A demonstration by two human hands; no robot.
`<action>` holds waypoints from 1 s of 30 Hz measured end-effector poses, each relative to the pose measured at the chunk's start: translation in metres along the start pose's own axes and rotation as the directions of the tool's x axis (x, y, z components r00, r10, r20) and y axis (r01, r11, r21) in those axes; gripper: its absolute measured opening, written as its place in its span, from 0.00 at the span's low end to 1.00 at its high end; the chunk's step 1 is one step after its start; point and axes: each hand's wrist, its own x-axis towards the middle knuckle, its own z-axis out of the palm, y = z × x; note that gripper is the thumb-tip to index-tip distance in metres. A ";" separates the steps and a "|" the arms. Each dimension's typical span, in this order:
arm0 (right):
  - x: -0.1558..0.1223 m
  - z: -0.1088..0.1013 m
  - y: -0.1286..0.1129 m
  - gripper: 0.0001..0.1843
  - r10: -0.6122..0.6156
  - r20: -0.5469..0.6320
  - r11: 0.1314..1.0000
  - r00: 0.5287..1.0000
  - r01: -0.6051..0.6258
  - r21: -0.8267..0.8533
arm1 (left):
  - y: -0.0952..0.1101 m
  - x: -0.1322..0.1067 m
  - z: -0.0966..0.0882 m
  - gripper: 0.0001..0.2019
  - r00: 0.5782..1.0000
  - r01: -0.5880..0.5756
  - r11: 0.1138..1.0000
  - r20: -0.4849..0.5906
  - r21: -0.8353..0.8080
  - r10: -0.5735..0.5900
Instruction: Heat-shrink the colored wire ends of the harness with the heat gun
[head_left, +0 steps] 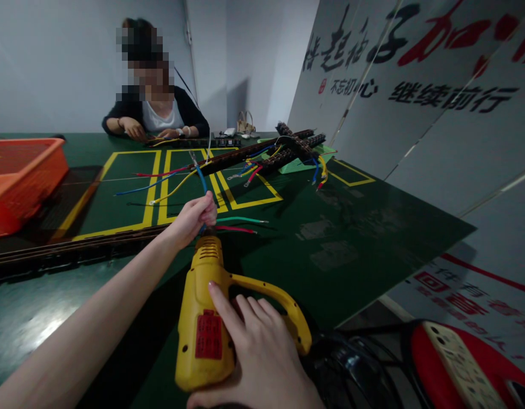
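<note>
My right hand point(256, 355) is wrapped round the grip of a yellow electric screwdriver point(205, 318) with a red label, its nose pointing away from me. My left hand point(194, 218) is closed just ahead of that nose, pinching a blue wire point(201, 179) over a long dark terminal strip point(75, 250) that runs along the green table point(339, 227). Green and red wires point(241, 224) lie just right of my left hand. What sits under my fingers is hidden.
An orange basket point(19, 176) stands at the left. Further terminal strips with coloured wires point(288, 150) lie at the back on yellow floor-tape markings. A person in a dark cardigan point(154, 116) sits opposite. White panels with lettering lean at the right; a red power strip point(462, 363) lies low right.
</note>
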 end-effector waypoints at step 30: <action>-0.017 -0.017 0.010 0.70 0.091 0.035 0.987 0.995 -0.085 -0.136 | 0.036 -0.047 -0.079 0.16 0.970 -0.240 0.032 0.239 0.970 0.039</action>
